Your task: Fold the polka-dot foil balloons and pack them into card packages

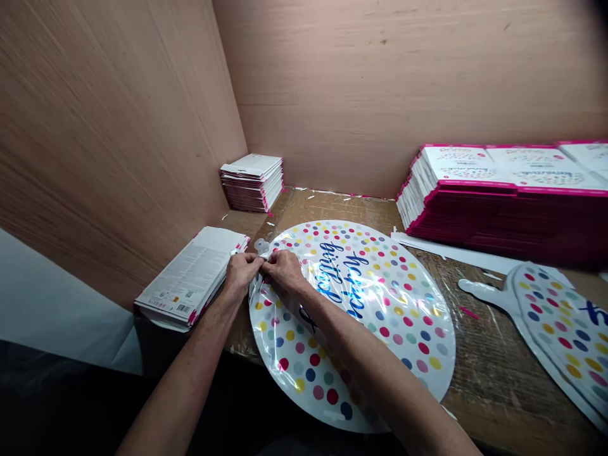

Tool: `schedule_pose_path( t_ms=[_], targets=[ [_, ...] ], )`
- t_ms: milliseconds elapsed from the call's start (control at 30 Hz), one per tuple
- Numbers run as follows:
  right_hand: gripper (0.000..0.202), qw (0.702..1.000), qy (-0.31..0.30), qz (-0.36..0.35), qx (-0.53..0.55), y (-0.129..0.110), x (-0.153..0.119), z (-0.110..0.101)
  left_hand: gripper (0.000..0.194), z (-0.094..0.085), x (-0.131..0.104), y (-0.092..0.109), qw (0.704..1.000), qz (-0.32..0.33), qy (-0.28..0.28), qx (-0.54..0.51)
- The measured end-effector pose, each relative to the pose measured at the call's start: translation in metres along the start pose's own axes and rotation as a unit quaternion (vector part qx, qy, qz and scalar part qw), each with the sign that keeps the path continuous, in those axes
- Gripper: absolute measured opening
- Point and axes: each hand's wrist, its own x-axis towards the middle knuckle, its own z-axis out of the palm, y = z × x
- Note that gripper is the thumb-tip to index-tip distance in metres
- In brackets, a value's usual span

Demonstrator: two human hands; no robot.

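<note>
A flat, round foil balloon (399, 310), white with coloured dots and blue "happy birthday" lettering, lies on the worktop in front of me. My left hand (242, 272) pinches at its left edge, near the neck. Right beside it, my right hand (284, 269) has its fingers closed on the same edge, with the fingertips of both hands almost touching. A clear plastic tab (261, 245) sticks out just beyond the fingers. My right forearm crosses over the balloon and covers part of the lettering. Exactly what lies between the fingertips is hidden.
Left of my hands lies a stack of printed card sleeves (194, 272), with a smaller stack (253, 180) in the corner. Pink-edged cartons (503, 202) are piled at back right. More dotted balloons (560, 323) lie at right. Wooden panels (403, 82) wall the worktop (479, 373).
</note>
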Motion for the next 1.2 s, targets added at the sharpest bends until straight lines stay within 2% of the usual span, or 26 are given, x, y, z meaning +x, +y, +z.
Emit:
schedule_pose_path(
  t_ms=[100,200,267,367,433,500,533,567,600,633,667,700,733,767,800,833,933,1000,1033,1100,1133,1167,1200],
  targets=[
    [0.016,0.999,-0.009,-0.004,0.033,0.001,-0.002,-0.002,0.022,0.006,0.004,-0.003,0.998,-0.009,0.025,0.059],
    [0.023,0.997,0.000,0.003,0.080,0.008,-0.017,-0.023,0.026,0.009,0.001,-0.004,0.992,0.011,0.058,0.115],
    [0.028,0.985,0.026,0.018,0.171,0.018,-0.036,-0.049,0.034,0.008,-0.002,-0.003,0.986,0.035,0.076,0.143],
    [0.031,0.944,0.079,0.073,0.312,0.043,-0.073,-0.098,0.033,0.001,-0.009,0.005,0.980,0.067,0.080,0.167],
    [0.034,0.925,0.107,0.128,0.341,0.064,-0.097,-0.128,0.030,-0.003,-0.020,0.018,0.974,0.104,0.102,0.176],
    [0.037,0.919,0.124,0.165,0.335,0.085,-0.115,-0.150,0.034,-0.005,-0.045,0.036,0.958,0.191,0.113,0.179],
    [0.037,0.922,0.130,0.177,0.318,0.095,-0.122,-0.159,0.034,-0.003,-0.062,0.045,0.949,0.243,0.091,0.181],
    [0.036,0.931,0.131,0.187,0.285,0.104,-0.127,-0.167,0.032,-0.001,-0.083,0.053,0.941,0.282,0.031,0.185],
    [0.034,0.944,0.131,0.197,0.230,0.112,-0.131,-0.174,0.030,0.001,-0.105,0.059,0.935,0.294,-0.057,0.191],
    [0.032,0.958,0.136,0.202,0.151,0.119,-0.134,-0.181,0.032,0.004,-0.128,0.063,0.924,0.277,-0.154,0.213],
    [0.029,0.967,0.153,0.198,0.051,0.123,-0.136,-0.186,0.032,0.006,-0.149,0.066,0.908,0.263,-0.223,0.236],
    [0.026,0.964,0.182,0.183,-0.063,0.126,-0.138,-0.190,0.029,0.008,-0.168,0.067,0.897,0.257,-0.268,0.242],
    [0.027,0.948,0.217,0.154,-0.175,0.126,-0.139,-0.192,0.029,0.009,-0.183,0.068,0.897,0.238,-0.281,0.243],
    [0.033,0.923,0.250,0.114,-0.271,0.125,-0.140,-0.192,0.032,0.010,-0.194,0.067,0.907,0.209,-0.269,0.248],
    [0.041,0.898,0.268,0.065,-0.343,0.123,-0.140,-0.191,0.036,0.011,-0.200,0.067,0.917,0.175,-0.250,0.255],
    [0.046,0.883,0.261,0.015,-0.391,0.120,-0.139,-0.187,0.040,0.012,-0.204,0.067,0.925,0.139,-0.232,0.268],
    [0.036,0.884,0.135,-0.076,-0.442,0.113,-0.132,-0.173,0.041,0.020,-0.205,0.069,0.915,0.082,-0.226,0.323],
    [0.031,0.892,0.071,-0.070,-0.441,0.112,-0.127,-0.166,0.035,0.024,-0.206,0.072,0.909,0.070,-0.260,0.318],
    [0.030,0.896,0.058,-0.057,-0.436,0.113,-0.125,-0.166,0.033,0.024,-0.208,0.074,0.911,0.053,-0.298,0.279],
    [0.029,0.908,0.049,-0.043,-0.414,0.115,-0.122,-0.170,0.034,0.021,-0.210,0.082,0.905,-0.031,-0.409,0.114],
    [0.029,0.919,0.044,-0.040,-0.390,0.116,-0.124,-0.175,0.036,0.018,-0.209,0.089,0.887,-0.090,-0.453,0.007],
    [0.030,0.936,0.036,-0.040,-0.348,0.117,-0.127,-0.181,0.038,0.014,-0.208,0.097,0.863,-0.146,-0.474,-0.098],
    [0.034,0.956,0.028,-0.042,-0.289,0.116,-0.133,-0.188,0.039,0.010,-0.206,0.106,0.840,-0.191,-0.470,-0.193]
  ],
)
